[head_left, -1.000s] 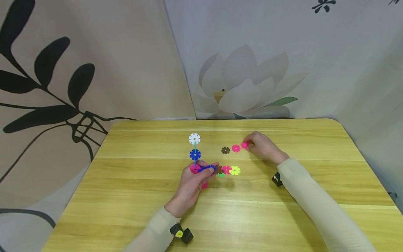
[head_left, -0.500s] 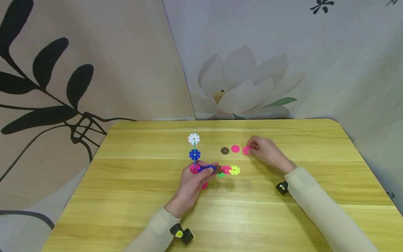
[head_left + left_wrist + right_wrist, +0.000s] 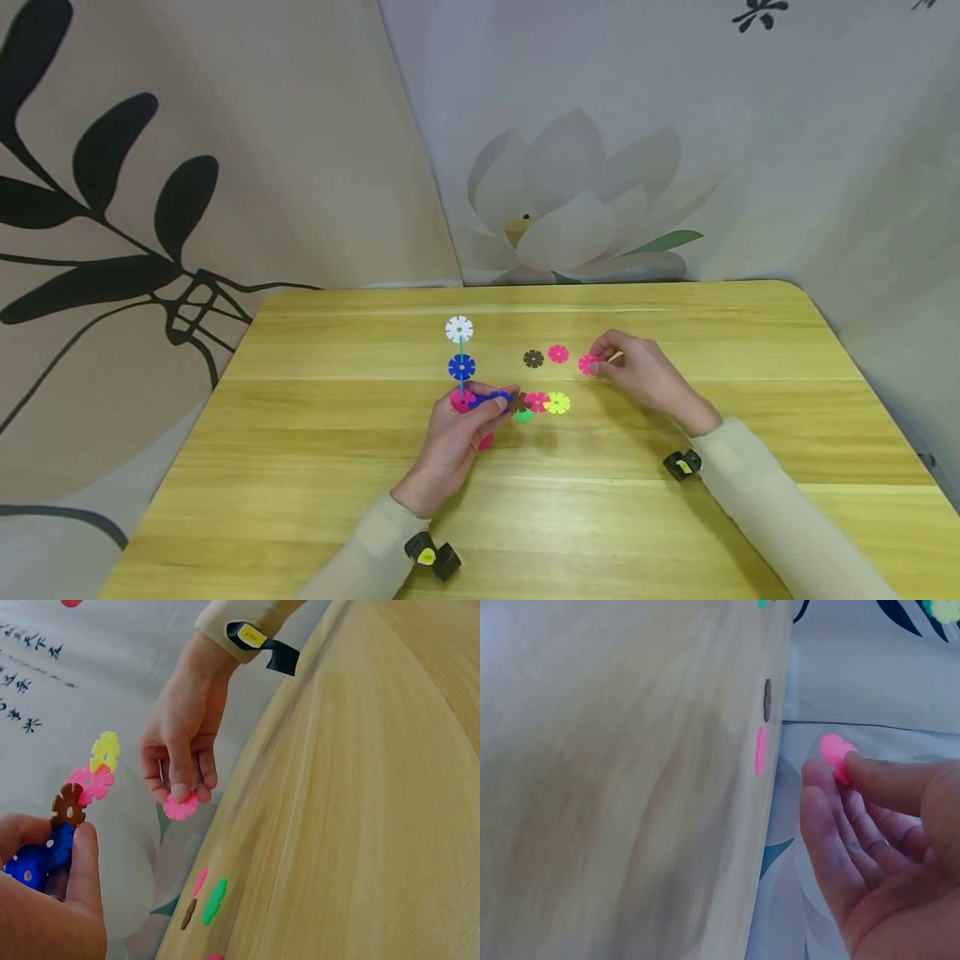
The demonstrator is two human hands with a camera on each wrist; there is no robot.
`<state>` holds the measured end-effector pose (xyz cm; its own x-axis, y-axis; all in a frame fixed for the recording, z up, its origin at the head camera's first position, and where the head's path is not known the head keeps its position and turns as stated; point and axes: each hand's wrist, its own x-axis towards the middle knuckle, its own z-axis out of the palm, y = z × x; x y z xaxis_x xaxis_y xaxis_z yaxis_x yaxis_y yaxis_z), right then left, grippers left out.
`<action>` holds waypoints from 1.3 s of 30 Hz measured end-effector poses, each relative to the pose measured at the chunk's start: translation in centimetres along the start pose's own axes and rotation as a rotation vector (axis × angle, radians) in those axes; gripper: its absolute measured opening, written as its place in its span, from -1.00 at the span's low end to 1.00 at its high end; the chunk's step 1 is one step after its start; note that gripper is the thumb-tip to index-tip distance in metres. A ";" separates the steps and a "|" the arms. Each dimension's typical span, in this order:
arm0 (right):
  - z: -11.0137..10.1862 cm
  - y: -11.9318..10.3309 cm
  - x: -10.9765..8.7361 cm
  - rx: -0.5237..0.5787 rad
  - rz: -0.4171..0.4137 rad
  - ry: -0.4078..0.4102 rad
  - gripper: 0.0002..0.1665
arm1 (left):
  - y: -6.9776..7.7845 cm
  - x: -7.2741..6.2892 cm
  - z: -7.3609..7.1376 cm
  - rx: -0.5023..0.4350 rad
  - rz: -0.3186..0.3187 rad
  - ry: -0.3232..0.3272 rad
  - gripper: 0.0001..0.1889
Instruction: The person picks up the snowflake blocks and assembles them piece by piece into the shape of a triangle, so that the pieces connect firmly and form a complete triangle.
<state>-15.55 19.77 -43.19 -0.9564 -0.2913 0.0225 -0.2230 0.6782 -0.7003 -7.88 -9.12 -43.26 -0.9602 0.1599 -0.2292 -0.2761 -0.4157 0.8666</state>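
Wall [image 3: 337, 167], pale, printed with dark leaves and a lotus. Bench [image 3: 600, 517], light wood, set against it.

Just changed: held disc [image 3: 588, 365], pink, drawn nearer the body and away from loose pink [image 3: 558, 354], more of its face in sight. Meaning, by judgement: singled out from the loose lot, not yet joined to chain [image 3: 495, 398].

Against one second ago: plain gap in head view between held disc and loose pink, formerly side by side. Right hand [image 3: 639, 372]: shifted slightly rightward and nearer the body. Left hand [image 3: 450, 442]: same place, same grip.

Right hand, state: pinches held disc near its rim, thumb against fingers, clear of bench, to the right of chain and apart from it.

Left hand, state: grips chain around blue links [image 3: 63, 841].

Chain, location: in left hand, over bench. Upper run in head view: white link [image 3: 453, 330] topmost, thin teal between, seemingly edge-on. Rightward run: brown link [image 3: 520, 402], pink link [image 3: 536, 402], yellow link [image 3: 557, 403] last.

Loose on bench: brown disc [image 3: 533, 358], loose pink, green disc [image 3: 524, 417]; further pink [image 3: 486, 442] beside left hand, partly hidden.
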 end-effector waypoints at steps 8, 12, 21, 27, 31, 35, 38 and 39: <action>-0.3 -0.7 -1.5 0.064 -0.002 0.025 -0.85 | 0.0 0.0 0.2 -0.037 0.016 -0.004 -0.89; -0.5 -1.1 -2.3 0.112 0.008 0.018 -0.84 | 0.0 0.1 0.4 -0.060 0.022 -0.010 -0.88; -0.8 -2.1 -3.9 0.188 0.020 0.010 -0.84 | 0.0 0.1 0.5 -0.061 0.031 -0.001 -0.88; -0.6 -2.7 -4.8 0.222 -0.021 0.012 -0.84 | 0.0 0.1 0.6 -0.080 0.037 0.008 -0.86; -0.5 -3.2 -5.3 0.208 -0.054 0.025 -0.84 | -0.1 0.1 0.6 -0.091 0.043 0.013 -0.84; -0.4 -3.6 -5.6 0.202 -0.077 0.030 -0.84 | -0.1 0.1 0.6 -0.091 0.042 0.016 -0.84; -0.3 -3.9 -5.9 0.201 -0.092 0.033 -0.86 | -0.1 0.1 0.6 -0.095 0.042 0.016 -0.83; -0.3 -4.0 -5.9 0.198 -0.099 0.035 -0.86 | -0.2 0.1 0.6 -0.095 0.043 0.016 -0.84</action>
<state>-9.07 18.95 -40.33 -0.9384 -0.3239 0.1203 -0.2779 0.5005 -0.8199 -7.90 -8.53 -43.17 -0.9715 0.1258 -0.2008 -0.2369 -0.5050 0.8300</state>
